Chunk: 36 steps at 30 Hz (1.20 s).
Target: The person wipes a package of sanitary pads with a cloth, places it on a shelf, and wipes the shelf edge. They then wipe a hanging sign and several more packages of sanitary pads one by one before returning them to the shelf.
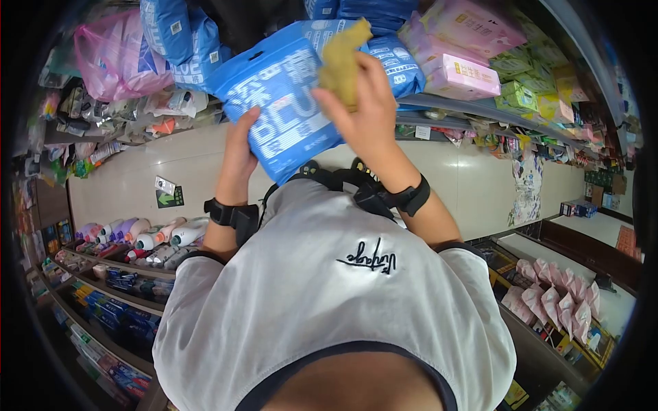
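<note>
A blue plastic package (288, 103) with large white lettering and a slot at its upper edge is tilted in front of me. My left hand (238, 147) grips its left side, with the thumb on the front and the other fingers hidden behind. A crumpled yellow cloth (340, 65) lies against the package's upper right part. My right hand (367, 113) is closed around the cloth, its thumb and fingers pinching it close to the package's face.
More blue packages (394, 65) fill the shelf ahead, beside pink boxed packs (466, 75) and green packs (517, 97). A pink plastic bag (113, 58) stands at upper left. Shelves of bottles (188, 233) are behind me on the left; pink pouches (552, 301) on the right.
</note>
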Available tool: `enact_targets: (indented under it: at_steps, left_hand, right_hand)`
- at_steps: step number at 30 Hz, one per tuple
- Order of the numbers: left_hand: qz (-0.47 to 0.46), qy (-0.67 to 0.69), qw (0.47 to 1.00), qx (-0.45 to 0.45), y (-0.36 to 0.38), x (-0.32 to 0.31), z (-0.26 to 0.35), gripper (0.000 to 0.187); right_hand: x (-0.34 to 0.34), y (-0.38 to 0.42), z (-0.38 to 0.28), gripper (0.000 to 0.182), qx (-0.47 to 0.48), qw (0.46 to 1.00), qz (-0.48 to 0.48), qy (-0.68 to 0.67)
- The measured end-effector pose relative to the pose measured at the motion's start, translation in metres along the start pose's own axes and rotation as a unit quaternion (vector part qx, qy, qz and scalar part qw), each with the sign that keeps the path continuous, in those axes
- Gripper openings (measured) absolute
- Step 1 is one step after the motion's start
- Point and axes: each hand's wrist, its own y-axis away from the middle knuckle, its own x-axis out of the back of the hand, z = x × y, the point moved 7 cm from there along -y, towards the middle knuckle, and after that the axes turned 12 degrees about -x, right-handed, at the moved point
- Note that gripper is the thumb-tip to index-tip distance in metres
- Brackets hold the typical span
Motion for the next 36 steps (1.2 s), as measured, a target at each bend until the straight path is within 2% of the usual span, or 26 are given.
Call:
enact_targets:
  at_steps: [1, 2, 3, 4, 6, 9, 11, 12, 14, 15, 17, 18, 20, 24, 26, 30, 32, 33, 34, 35, 36]
  left_hand:
    - [-0.015, -0.022, 0.999, -0.027, 0.001, -0.006, -0.002, 0.05]
    - [-0.031, -0.043, 0.997, -0.055, 0.004, -0.013, -0.003, 0.05]
    - [-0.031, -0.002, 0.996, -0.086, 0.006, -0.018, -0.007, 0.047]
    - [-0.031, -0.002, 0.996, -0.088, 0.007, -0.018, -0.004, 0.047]
    - [-0.088, -0.087, 0.981, -0.147, 0.008, -0.027, 0.016, 0.046]
    - [-0.097, -0.124, 0.979, -0.131, 0.019, -0.033, 0.032, 0.046]
    - [-0.1, -0.131, 0.979, -0.118, 0.025, -0.032, 0.031, 0.046]
    - [-0.086, -0.112, 0.984, -0.113, 0.028, -0.03, 0.031, 0.045]
    - [-0.062, -0.073, 0.99, -0.106, 0.028, -0.027, 0.032, 0.043]
    - [-0.061, -0.071, 0.99, -0.106, 0.026, -0.027, 0.031, 0.043]
    - [-0.074, -0.114, 0.985, -0.109, 0.017, -0.029, 0.028, 0.041]
    - [-0.074, -0.114, 0.985, -0.11, 0.014, -0.033, 0.028, 0.041]
    - [-0.07, -0.128, 0.98, -0.132, 0.011, -0.04, 0.032, 0.04]
    - [-0.023, -0.109, 0.982, -0.15, 0.005, -0.036, 0.039, 0.041]
    - [-0.004, -0.075, 0.985, -0.152, -0.002, -0.026, 0.034, 0.043]
    - [0.057, 0.038, 0.989, -0.13, -0.015, -0.017, 0.037, 0.05]
    - [0.027, 0.069, 0.991, -0.108, -0.021, -0.017, 0.045, 0.053]
    - [0.006, 0.038, 0.99, -0.138, -0.028, -0.01, 0.05, 0.054]
    - [-0.015, 0.007, 0.986, -0.168, -0.032, -0.006, 0.055, 0.054]
    - [0.013, 0.162, 0.982, -0.099, -0.032, -0.013, 0.054, 0.056]
    - [0.015, 0.163, 0.981, -0.101, -0.035, -0.013, 0.053, 0.056]
  right_hand:
    - [-0.007, 0.001, -0.015, 0.046, 0.0, 1.0, -0.004, -0.001]
    - [-0.023, 0.005, -0.038, 0.043, 0.049, 0.996, -0.045, 0.067]
    - [-0.036, 0.01, -0.053, 0.042, 0.098, 0.982, -0.084, 0.135]
    - [-0.041, 0.013, -0.05, 0.042, 0.099, 0.982, -0.084, 0.134]
    - [-0.046, 0.017, -0.048, 0.045, 0.158, 0.972, -0.022, 0.173]
    - [-0.03, 0.001, -0.027, 0.039, 0.085, 0.976, 0.012, 0.202]
    - [-0.015, -0.02, 0.017, 0.034, -0.018, 0.982, 0.036, 0.182]
    - [-0.007, -0.024, 0.027, 0.034, -0.018, 0.982, 0.035, 0.182]
    - [0.007, -0.032, 0.043, 0.033, -0.09, 0.996, 0.018, 0.004]
    - [0.007, -0.034, 0.038, 0.033, -0.09, 0.996, 0.016, 0.005]
    - [0.008, -0.033, 0.002, 0.033, 0.038, 0.998, 0.04, 0.036]
    - [0.001, -0.028, -0.008, 0.033, 0.039, 0.998, 0.041, 0.036]
    - [-0.029, -0.009, -0.042, 0.037, 0.152, 0.971, -0.027, 0.182]
    - [-0.03, 0.009, -0.046, 0.041, 0.149, 0.977, -0.008, 0.154]
    - [-0.031, 0.027, -0.051, 0.04, 0.183, 0.965, -0.095, 0.164]
    - [-0.03, 0.055, -0.035, 0.04, 0.204, 0.959, -0.15, 0.131]
    - [-0.041, 0.084, -0.01, 0.042, 0.259, 0.923, -0.262, 0.108]
    - [-0.04, 0.091, 0.003, 0.042, 0.26, 0.923, -0.263, 0.106]
    - [-0.036, 0.09, 0.021, 0.042, 0.203, 0.943, -0.248, 0.091]
    - [-0.033, 0.08, 0.024, 0.042, 0.148, 0.958, -0.234, 0.075]
    - [-0.032, 0.076, 0.021, 0.042, 0.15, 0.957, -0.236, 0.073]
